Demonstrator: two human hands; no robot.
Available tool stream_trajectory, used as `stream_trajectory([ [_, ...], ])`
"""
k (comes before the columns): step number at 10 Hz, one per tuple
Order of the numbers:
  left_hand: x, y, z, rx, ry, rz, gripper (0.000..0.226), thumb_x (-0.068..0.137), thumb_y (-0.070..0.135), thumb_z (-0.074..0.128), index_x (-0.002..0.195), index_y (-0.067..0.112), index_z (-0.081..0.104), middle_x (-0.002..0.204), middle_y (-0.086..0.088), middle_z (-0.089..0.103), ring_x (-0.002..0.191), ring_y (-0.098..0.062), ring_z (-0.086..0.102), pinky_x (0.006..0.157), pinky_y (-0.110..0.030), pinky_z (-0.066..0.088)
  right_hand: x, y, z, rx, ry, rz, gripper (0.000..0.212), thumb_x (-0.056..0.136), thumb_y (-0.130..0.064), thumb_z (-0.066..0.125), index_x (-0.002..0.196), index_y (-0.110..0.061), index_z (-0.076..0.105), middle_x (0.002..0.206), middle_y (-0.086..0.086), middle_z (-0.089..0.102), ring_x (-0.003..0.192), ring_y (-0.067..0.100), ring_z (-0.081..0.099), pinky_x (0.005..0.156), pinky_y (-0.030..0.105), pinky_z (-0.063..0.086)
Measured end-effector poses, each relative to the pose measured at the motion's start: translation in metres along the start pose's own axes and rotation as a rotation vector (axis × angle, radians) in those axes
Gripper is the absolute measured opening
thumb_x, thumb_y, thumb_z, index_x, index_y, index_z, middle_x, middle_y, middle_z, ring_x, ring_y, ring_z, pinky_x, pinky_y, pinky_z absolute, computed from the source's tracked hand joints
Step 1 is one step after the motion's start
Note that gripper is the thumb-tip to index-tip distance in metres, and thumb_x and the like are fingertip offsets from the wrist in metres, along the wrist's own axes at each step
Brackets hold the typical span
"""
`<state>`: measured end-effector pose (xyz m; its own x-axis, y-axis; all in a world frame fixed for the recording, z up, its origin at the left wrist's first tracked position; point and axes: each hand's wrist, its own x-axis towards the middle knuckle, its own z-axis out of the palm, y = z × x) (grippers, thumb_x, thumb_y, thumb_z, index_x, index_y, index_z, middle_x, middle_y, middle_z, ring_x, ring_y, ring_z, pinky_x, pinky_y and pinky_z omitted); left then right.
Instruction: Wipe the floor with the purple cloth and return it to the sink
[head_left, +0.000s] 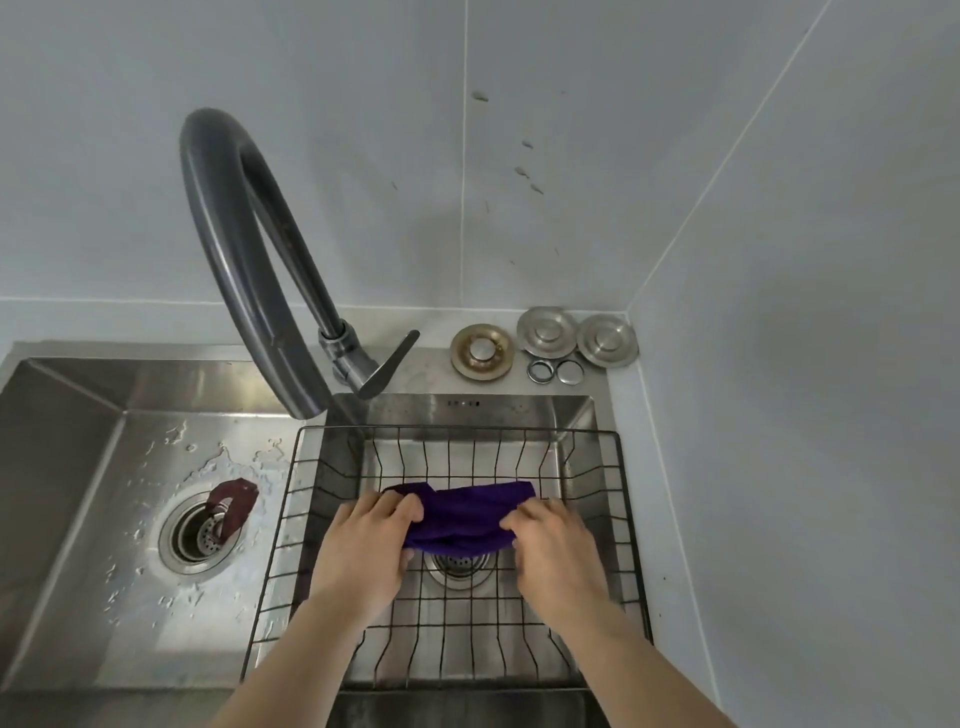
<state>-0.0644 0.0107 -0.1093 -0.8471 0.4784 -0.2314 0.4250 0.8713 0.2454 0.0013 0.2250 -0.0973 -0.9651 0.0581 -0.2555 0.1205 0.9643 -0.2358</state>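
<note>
The purple cloth (462, 517) is bunched between both hands, inside the black wire basket (283, 519) that rests in the right basin of the steel sink (576, 421). My left hand (366, 545) grips the cloth's left end, fingers curled over it. My right hand (553, 545) pinches the right end. The cloth hangs just above the basin's round drain (457, 566), partly covering it.
A dark grey arched faucet (234, 249) rises behind the divider, its spout over the left basin. The wet left basin (104, 467) has a drain with a dark red scrap (234, 501) beside it. Metal drain plugs and rings (545, 343) lie on the back ledge. Tiled walls close in behind and right.
</note>
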Motion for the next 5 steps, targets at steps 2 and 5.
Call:
stream_trajectory([
  [2, -0.014, -0.001, -0.006, 0.012, 0.031, 0.041, 0.055, 0.081, 0.042, 0.068, 0.132, 0.03, 0.052, 0.132, 0.008, 0.062, 0.132, -0.022, 0.052, 0.116, -0.044, 0.036, -0.021, -0.004, 0.003, 0.024, -0.07, 0.008, 0.044, 0.095, -0.028, 0.058, 0.138, -0.023, 0.055, 0.15, 0.006, 0.048, 0.139, 0.027, 0.04, 0.112, 0.045, 0.038],
  [5, -0.082, 0.003, -0.068, 0.009, 0.071, 0.039, 0.072, 0.091, 0.059, 0.047, 0.154, 0.034, 0.023, 0.163, 0.008, 0.031, 0.153, -0.018, 0.02, 0.126, -0.041, 0.009, -0.08, -0.037, -0.046, 0.087, 0.038, 0.114, 0.049, 0.097, -0.042, 0.054, 0.143, -0.027, 0.047, 0.149, 0.001, 0.045, 0.135, 0.023, 0.041, 0.111, 0.043, 0.041],
])
